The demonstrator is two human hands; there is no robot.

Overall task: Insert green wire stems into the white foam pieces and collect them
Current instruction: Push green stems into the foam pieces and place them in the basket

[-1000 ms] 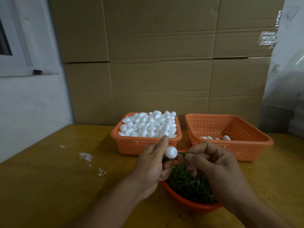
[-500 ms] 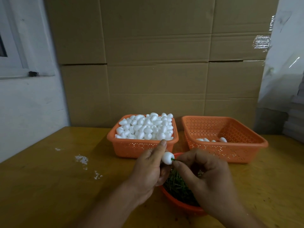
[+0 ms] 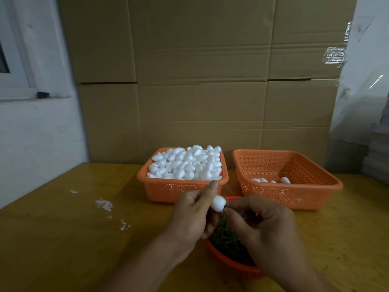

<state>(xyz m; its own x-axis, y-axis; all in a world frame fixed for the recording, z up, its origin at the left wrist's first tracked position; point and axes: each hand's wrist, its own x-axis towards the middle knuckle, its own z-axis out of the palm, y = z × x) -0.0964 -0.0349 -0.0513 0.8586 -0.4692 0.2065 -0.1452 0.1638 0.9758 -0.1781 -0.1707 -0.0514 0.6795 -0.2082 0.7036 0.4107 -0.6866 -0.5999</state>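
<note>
Foam egg (image 3: 217, 203) is pinched between the thumb and fingers of the left hand (image 3: 192, 216). Right hand (image 3: 267, 230) fingers are closed against its lower end, above the bowl (image 3: 229, 264) of green stems (image 3: 226, 239) on the counter (image 3: 63, 239).

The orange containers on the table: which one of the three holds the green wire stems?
The round orange bowl nearest the person, partly under both hands, holds the green wire stems. The two square perforated baskets behind it hold only white foam pieces.

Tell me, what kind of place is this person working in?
Probably a small workshop or storeroom for handmade craft assembly. Stacked brown cardboard cartons fill the back wall, an orange perforated plastic basket is heaped with white foam egg-shaped pieces, and work happens on a plain yellow wooden table.
</note>
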